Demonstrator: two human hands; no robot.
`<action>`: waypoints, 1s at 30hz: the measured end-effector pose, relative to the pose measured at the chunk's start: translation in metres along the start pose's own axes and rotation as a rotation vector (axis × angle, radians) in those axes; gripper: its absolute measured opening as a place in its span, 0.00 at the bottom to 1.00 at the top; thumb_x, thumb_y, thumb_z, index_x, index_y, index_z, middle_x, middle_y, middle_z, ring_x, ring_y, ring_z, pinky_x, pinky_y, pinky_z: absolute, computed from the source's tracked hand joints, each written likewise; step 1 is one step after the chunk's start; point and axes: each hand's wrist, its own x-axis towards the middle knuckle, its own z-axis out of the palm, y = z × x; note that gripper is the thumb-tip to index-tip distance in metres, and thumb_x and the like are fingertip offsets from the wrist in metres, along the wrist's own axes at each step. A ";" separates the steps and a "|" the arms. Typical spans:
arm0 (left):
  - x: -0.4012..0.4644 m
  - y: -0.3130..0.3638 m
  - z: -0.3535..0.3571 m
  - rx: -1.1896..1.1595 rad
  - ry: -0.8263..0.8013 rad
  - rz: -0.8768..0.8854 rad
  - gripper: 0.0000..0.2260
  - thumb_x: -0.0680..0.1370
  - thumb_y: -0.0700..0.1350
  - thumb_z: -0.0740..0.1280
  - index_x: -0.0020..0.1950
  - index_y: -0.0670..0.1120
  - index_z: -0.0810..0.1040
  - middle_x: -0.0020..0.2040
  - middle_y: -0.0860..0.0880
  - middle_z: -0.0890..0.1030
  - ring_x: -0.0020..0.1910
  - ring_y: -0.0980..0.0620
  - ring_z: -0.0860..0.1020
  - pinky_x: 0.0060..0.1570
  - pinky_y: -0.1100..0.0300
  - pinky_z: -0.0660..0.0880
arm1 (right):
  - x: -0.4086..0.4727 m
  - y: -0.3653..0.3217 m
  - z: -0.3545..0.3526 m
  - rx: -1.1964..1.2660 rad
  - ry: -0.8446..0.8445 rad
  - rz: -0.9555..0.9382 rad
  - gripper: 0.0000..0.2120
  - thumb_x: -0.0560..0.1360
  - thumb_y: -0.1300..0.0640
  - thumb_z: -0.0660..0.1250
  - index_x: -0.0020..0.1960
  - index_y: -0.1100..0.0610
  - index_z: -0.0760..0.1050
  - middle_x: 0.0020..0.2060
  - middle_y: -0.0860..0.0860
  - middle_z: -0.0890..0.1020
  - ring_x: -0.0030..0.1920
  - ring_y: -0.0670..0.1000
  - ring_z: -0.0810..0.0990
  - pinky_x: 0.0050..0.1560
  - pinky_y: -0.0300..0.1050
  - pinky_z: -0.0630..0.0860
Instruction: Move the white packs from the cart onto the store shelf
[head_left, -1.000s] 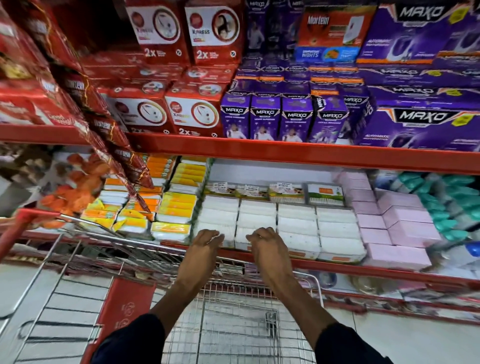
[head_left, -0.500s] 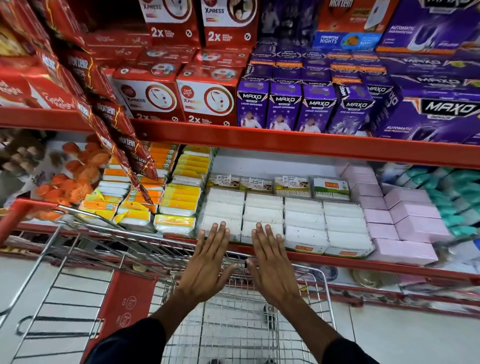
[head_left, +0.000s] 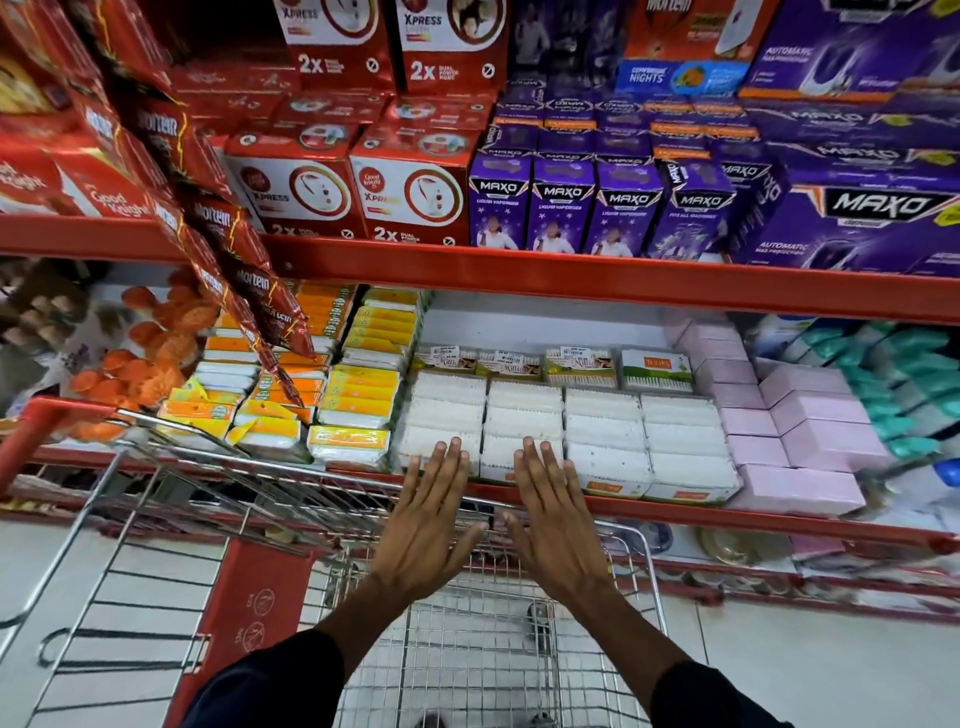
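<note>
Purple Maxo boxes (head_left: 566, 208) stand beside red Xpress boxes (head_left: 410, 192); pink boxes (head_left: 826, 431) sit below.

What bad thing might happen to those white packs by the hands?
1. The front white packs sit right at the red shelf edge, so a push from the left hand or right hand might tip one into the cart below.
2. The hanging red Mortein sachets dangle close by; a raised arm might snag them.

Red shop shelving (head_left: 571, 270), pale tiled floor (head_left: 831, 675)
</note>
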 end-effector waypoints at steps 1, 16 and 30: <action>0.002 0.007 -0.002 -0.006 0.006 0.019 0.36 0.82 0.62 0.53 0.80 0.43 0.42 0.81 0.43 0.42 0.80 0.47 0.40 0.77 0.42 0.46 | -0.003 0.006 -0.004 0.003 0.015 0.015 0.34 0.82 0.43 0.53 0.78 0.56 0.40 0.79 0.54 0.43 0.78 0.52 0.39 0.76 0.58 0.46; 0.056 0.127 0.019 0.040 -0.056 0.208 0.32 0.84 0.61 0.49 0.80 0.43 0.45 0.82 0.45 0.44 0.80 0.48 0.40 0.77 0.44 0.47 | -0.072 0.126 -0.027 -0.018 0.106 0.277 0.31 0.81 0.48 0.54 0.78 0.61 0.49 0.79 0.58 0.49 0.78 0.54 0.44 0.76 0.61 0.52; 0.054 0.137 0.010 0.035 -0.065 0.173 0.33 0.83 0.61 0.51 0.80 0.43 0.44 0.82 0.45 0.42 0.80 0.49 0.39 0.76 0.43 0.48 | -0.072 0.124 -0.035 -0.029 0.090 0.265 0.33 0.81 0.45 0.52 0.78 0.59 0.43 0.79 0.56 0.45 0.78 0.53 0.41 0.76 0.60 0.51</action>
